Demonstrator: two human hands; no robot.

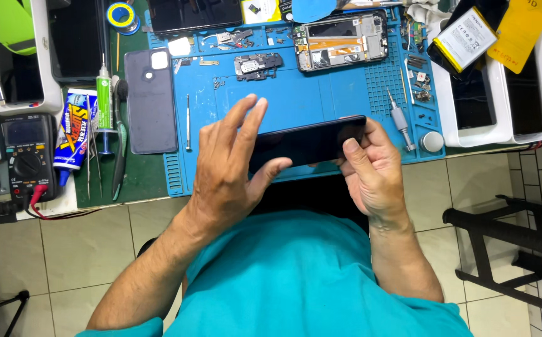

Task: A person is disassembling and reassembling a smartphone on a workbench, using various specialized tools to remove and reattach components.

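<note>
You grip a dark phone screen (308,142) with both hands, left hand (224,168) fingers spread along its near edge, right hand (371,175) pinching its end; likely inspecting, next seating it needs alignment.

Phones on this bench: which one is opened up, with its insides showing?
The opened phone at the blue mat's top edge; the black phone held in both hands is closed.

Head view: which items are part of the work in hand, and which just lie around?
In hand: black phone screen panel, held by left hand and right hand.
Lying about: opened phone frame, grey back cover, screwdriver, multimeter, glue tube.
</note>
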